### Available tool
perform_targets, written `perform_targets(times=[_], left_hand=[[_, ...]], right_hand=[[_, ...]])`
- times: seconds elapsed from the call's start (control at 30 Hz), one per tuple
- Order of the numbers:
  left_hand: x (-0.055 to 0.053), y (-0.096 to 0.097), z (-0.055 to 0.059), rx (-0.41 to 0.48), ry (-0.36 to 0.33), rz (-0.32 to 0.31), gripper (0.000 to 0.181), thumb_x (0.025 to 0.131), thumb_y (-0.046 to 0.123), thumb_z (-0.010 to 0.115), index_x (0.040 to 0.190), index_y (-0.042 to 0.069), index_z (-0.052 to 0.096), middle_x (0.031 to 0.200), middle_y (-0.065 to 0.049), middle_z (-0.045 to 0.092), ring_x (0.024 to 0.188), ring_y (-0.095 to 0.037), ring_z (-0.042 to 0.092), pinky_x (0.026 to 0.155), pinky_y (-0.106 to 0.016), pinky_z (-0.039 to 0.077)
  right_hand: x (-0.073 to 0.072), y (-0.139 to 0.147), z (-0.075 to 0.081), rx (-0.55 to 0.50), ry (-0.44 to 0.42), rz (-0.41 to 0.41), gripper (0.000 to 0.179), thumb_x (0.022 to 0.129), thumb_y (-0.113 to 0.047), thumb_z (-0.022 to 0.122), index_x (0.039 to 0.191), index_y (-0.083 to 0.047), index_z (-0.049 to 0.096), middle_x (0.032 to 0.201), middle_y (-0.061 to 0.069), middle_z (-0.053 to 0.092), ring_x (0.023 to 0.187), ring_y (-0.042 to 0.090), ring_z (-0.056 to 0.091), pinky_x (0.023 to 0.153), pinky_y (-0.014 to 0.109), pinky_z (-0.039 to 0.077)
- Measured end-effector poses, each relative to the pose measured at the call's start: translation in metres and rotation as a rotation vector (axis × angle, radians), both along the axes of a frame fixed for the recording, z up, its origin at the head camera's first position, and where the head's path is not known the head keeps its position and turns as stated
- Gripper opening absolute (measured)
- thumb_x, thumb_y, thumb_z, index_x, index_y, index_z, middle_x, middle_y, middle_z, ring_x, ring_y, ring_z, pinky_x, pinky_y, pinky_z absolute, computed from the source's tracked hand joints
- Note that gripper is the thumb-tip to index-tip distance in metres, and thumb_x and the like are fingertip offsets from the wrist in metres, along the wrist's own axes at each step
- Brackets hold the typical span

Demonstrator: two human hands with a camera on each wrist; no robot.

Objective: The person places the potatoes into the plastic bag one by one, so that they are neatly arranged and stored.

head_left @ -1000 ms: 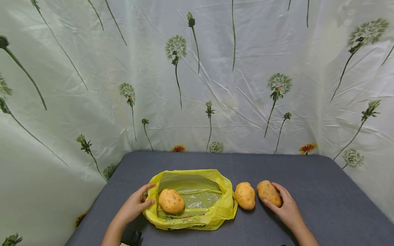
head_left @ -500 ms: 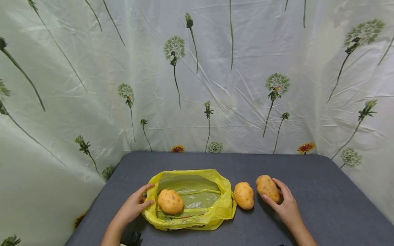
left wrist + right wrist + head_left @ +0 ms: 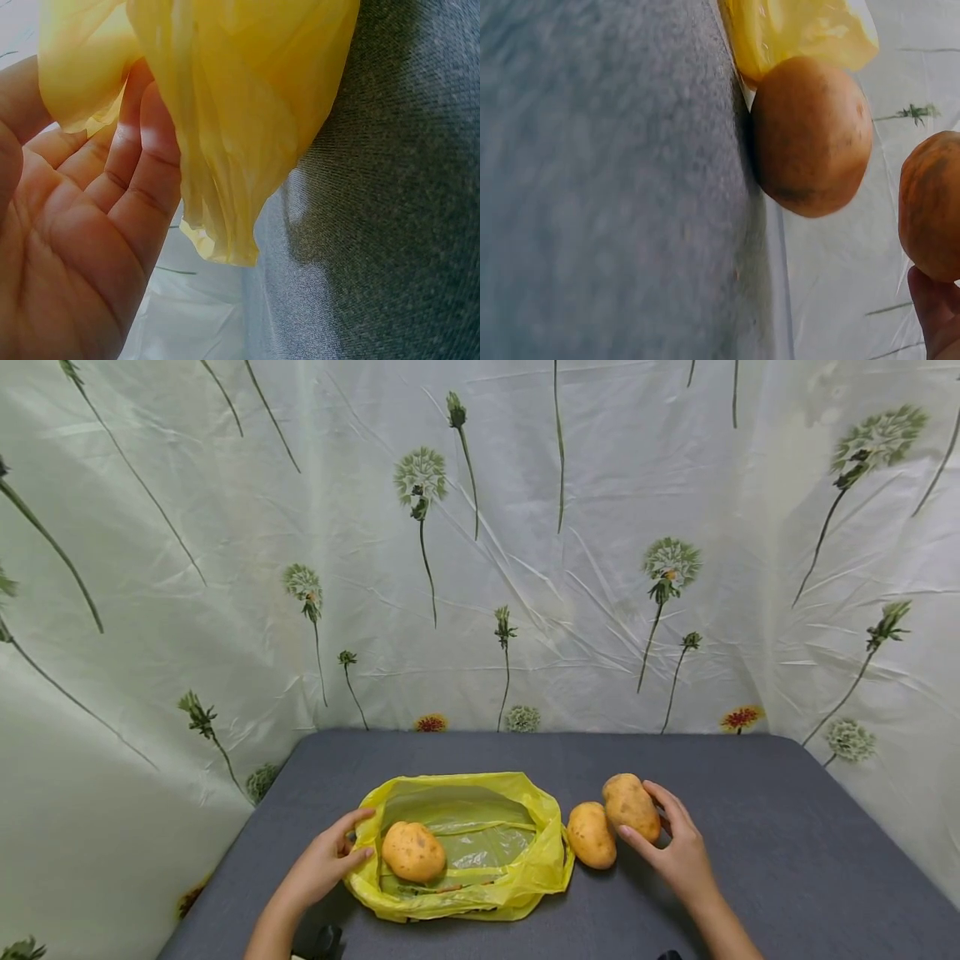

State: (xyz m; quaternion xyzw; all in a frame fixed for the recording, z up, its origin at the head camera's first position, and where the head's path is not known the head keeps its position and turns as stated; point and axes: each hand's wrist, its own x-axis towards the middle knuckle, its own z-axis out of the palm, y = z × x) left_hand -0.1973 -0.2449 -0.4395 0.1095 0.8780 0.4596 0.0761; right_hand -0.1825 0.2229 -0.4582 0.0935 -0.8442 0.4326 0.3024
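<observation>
A yellow plastic bag [image 3: 517,893] lies on the table with its mouth spread wide, and one potato [image 3: 413,852] rests inside at the left. My left hand [image 3: 322,862] holds the bag's left rim between thumb and fingers; in the left wrist view the fingertips disappear behind the yellow film [image 3: 240,97]. My right hand [image 3: 678,852] grips a potato [image 3: 632,806] by its right side, raised off the table as the right wrist view shows. Just left of it, another potato [image 3: 592,836] sits on the table against the bag's right side.
The dark grey table [image 3: 795,852] runs back to a pale curtain [image 3: 600,635] printed with dandelions. A small black object [image 3: 327,941] lies by my left forearm, and another dark item [image 3: 669,955] shows at the bottom edge.
My right hand has lifted its potato and carried it left, so that it now overlaps the potato beside the bag in the head view. The left hand stays at the bag's rim.
</observation>
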Motion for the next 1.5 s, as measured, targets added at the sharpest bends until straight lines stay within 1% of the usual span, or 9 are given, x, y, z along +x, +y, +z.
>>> perform_targets(times=[0.17,0.33,0.4,0.53,0.63,0.77,1.07,1.33,1.5], left_hand=[[0.000,0.000,0.000,0.004,-0.011,-0.002,0.057,0.086,0.019,0.062,0.135,0.005,0.036,0.053,-0.001,0.038,0.043,-0.009,0.034,0.040,-0.026,0.035],[0.000,0.000,0.000,0.002,-0.007,0.000,0.057,0.086,0.019,0.062,0.135,0.005,0.036,0.052,-0.001,0.037,0.042,-0.009,0.033,0.040,-0.026,0.034],[0.000,0.000,0.001,0.002,-0.006,0.001,0.057,0.086,0.019,0.062,0.135,0.005,0.036,0.052,-0.001,0.037,0.042,-0.009,0.033,0.040,-0.026,0.034],[0.000,0.000,0.001,0.002,-0.004,-0.006,0.058,0.086,0.020,0.062,0.135,0.005,0.036,0.053,-0.001,0.038,0.042,-0.009,0.034,0.040,-0.026,0.035],[0.000,0.000,0.001,-0.001,-0.003,-0.010,0.058,0.086,0.020,0.062,0.135,0.005,0.036,0.053,-0.001,0.039,0.042,-0.009,0.035,0.040,-0.026,0.035],[-0.001,0.000,0.001,-0.007,0.002,-0.010,0.057,0.086,0.020,0.061,0.135,0.005,0.036,0.053,-0.001,0.039,0.042,-0.009,0.034,0.040,-0.026,0.035],[0.000,0.000,0.001,-0.008,0.005,-0.011,0.057,0.087,0.019,0.061,0.135,0.004,0.036,0.054,-0.001,0.040,0.043,-0.009,0.035,0.041,-0.026,0.035],[-0.001,0.000,0.001,-0.014,0.002,0.000,0.057,0.086,0.021,0.062,0.135,0.007,0.037,0.056,-0.002,0.041,0.044,-0.009,0.035,0.041,-0.026,0.035],[-0.001,0.000,0.000,-0.017,0.001,0.008,0.057,0.086,0.021,0.062,0.135,0.007,0.037,0.056,-0.002,0.041,0.044,-0.009,0.035,0.041,-0.026,0.035]], right_hand=[[-0.001,-0.014,0.009,0.029,0.014,0.029,0.071,0.067,-0.004,0.079,0.129,-0.004,0.046,0.125,0.012,0.046,0.109,0.006,0.042,0.079,0.003,0.031],[0.005,-0.038,0.036,0.030,0.038,0.105,0.068,0.065,0.003,0.078,0.125,0.006,0.046,0.123,0.020,0.047,0.105,0.024,0.046,0.080,0.005,0.033],[0.006,-0.047,0.045,0.028,0.045,0.136,0.066,0.065,0.005,0.077,0.123,0.009,0.046,0.122,0.022,0.047,0.106,0.026,0.046,0.081,0.006,0.034],[0.003,-0.060,0.050,0.023,0.042,0.174,0.065,0.064,0.005,0.077,0.122,0.009,0.047,0.122,0.021,0.047,0.108,0.025,0.046,0.081,0.012,0.038],[0.001,-0.069,0.052,0.015,0.054,0.214,0.064,0.065,0.004,0.077,0.122,0.009,0.047,0.121,0.022,0.047,0.107,0.030,0.047,0.080,0.028,0.046],[-0.002,-0.082,0.055,-0.004,0.063,0.281,0.064,0.066,0.003,0.077,0.122,0.010,0.046,0.121,0.024,0.046,0.107,0.034,0.047,0.077,0.046,0.045],[-0.009,-0.112,0.059,-0.003,0.072,0.387,0.064,0.067,0.000,0.077,0.122,0.010,0.046,0.121,0.025,0.046,0.107,0.035,0.048,0.077,0.044,0.046],[-0.013,-0.139,0.060,-0.029,-0.020,0.459,0.064,0.070,-0.006,0.077,0.124,0.006,0.047,0.124,0.020,0.046,0.109,0.032,0.048,0.080,0.042,0.046],[-0.030,-0.150,0.031,-0.011,-0.051,0.494,0.066,0.072,-0.016,0.077,0.129,-0.005,0.045,0.128,0.010,0.044,0.112,0.024,0.047,0.082,0.039,0.045]])
